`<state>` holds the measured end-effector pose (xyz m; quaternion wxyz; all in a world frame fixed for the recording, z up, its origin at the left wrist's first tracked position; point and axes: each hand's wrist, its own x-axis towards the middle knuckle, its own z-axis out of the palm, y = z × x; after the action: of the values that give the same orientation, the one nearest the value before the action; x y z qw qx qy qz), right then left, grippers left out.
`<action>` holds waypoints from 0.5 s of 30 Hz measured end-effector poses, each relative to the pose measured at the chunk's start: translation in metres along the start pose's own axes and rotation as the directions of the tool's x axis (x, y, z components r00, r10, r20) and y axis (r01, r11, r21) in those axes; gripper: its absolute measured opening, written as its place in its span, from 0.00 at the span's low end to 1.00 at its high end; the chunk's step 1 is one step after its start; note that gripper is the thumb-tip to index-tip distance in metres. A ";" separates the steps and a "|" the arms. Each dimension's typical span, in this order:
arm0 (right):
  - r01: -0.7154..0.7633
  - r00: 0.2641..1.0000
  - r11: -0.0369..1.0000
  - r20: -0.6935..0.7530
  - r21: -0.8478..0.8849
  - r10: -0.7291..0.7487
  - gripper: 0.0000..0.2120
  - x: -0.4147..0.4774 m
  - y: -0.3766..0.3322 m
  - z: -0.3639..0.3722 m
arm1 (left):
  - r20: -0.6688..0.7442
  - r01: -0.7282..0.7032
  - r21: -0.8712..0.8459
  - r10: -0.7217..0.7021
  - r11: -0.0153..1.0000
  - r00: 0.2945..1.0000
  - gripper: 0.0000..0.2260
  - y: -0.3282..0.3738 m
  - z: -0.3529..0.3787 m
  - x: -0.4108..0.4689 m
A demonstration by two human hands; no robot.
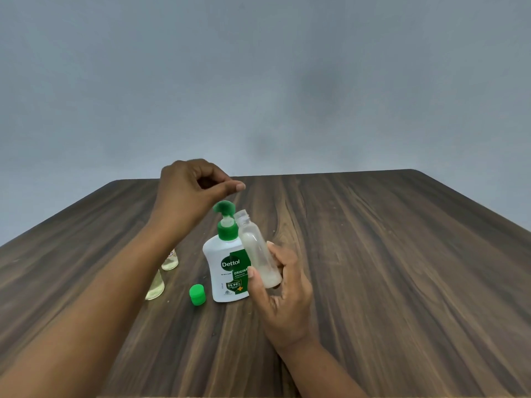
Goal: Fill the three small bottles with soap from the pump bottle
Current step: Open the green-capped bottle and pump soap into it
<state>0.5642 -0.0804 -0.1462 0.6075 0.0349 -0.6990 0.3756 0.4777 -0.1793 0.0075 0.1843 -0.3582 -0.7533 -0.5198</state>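
1. As seen nearest the camera: right hand (280, 285), palm toward the viewer, thumb and fingers curled round the lower half of the held small bottle (257, 248), pinching it near the base.
2. Held small bottle: clear plastic cylinder with rounded shoulder and threaded neck, uncapped. Raised off the table and tilted, mouth up and to the left, just beside the pump nozzle. Cloudy whitish film inside, thickest near the base.
3. Green cap (197, 295): glossy round plastic, lying on the table just left of the pump bottle's foot, touching no bottle.
4. Near small bottle (156, 287): clear, with pale yellow liquid inside, standing left of the cap. Upper part hidden behind the left forearm (100, 282).
5. Pump bottle (222, 271): smooth white body with sloped shoulders, green-and-white label, green collar. Upright on the table, right edge covered by the held small bottle.
6. Far small bottle (170, 262): clear, yellowish contents, standing just behind the near one, top hidden by the same forearm.
7. Pump head (224, 208): green, blurred, exact shape not readable.
8. Left hand (195, 186): directly above the pump head, fingers curled into the palm, thumb stretched rightward, nothing held. Contact with the pump head not determinable.
9. Table (373, 254): dark, streaked wood grain, matte finish, rounded far corners.
10. Wall (258, 81): flat, plain grey-blue.
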 end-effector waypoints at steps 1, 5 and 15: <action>0.005 1.000 1.000 0.007 0.008 -0.005 0.15 0.001 -0.001 -0.001 | 0.000 0.012 0.011 -0.012 1.000 1.000 0.07 -0.002 0.001 0.000; 0.016 1.000 1.000 -0.003 0.012 -0.016 0.15 0.002 -0.003 -0.002 | -0.011 0.047 0.053 -0.046 0.998 0.999 0.06 -0.006 0.004 0.000; -0.015 1.000 1.000 0.013 0.025 0.014 0.18 0.002 -0.002 -0.002 | -0.022 0.008 0.078 -0.007 0.997 1.000 0.06 -0.016 0.010 -0.006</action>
<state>0.5661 -0.0802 -0.1432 0.5997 0.0400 -0.6984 0.3886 0.4707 -0.1751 -0.0109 0.2046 -0.3421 -0.7724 -0.4944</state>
